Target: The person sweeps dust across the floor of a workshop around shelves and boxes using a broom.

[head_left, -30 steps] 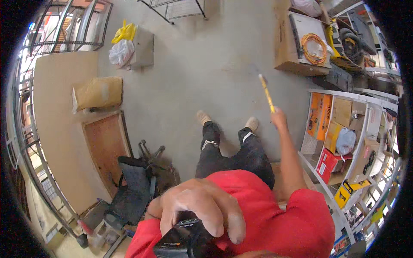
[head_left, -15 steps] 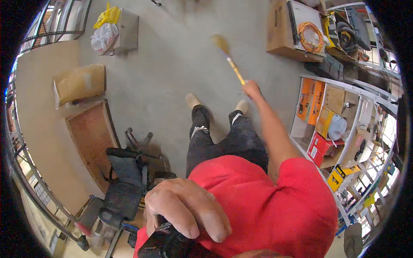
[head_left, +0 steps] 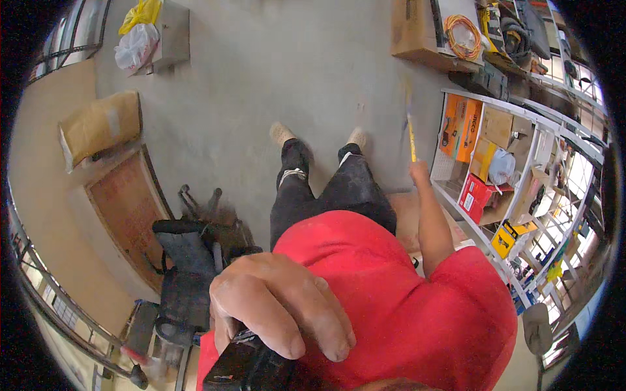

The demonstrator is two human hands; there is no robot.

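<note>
My right hand [head_left: 418, 172] is closed around the yellow handle of a broom [head_left: 411, 138], out past my right knee. The broom points away from me, and its yellowish-brown head is smeared by motion beside the shelf. Close to the camera, my left hand [head_left: 280, 303] curls its fingers over a black, box-shaped object [head_left: 244, 365] in front of my chest. What that object is, I cannot make out, since the fingers cover part of it.
A metal shelf [head_left: 495, 107] with boxes lines the right, below a large carton [head_left: 417, 39] and an orange coiled cable [head_left: 462, 36]. To the left are a black chair [head_left: 186, 280], a brown board [head_left: 127, 208] and a wrapped package [head_left: 101, 127]. A grey cabinet [head_left: 173, 36] stands farther off.
My right hand has swung the broom to the right, from in front of my feet toward the shelf. My left hand keeps its grip. The view has shifted slightly.
</note>
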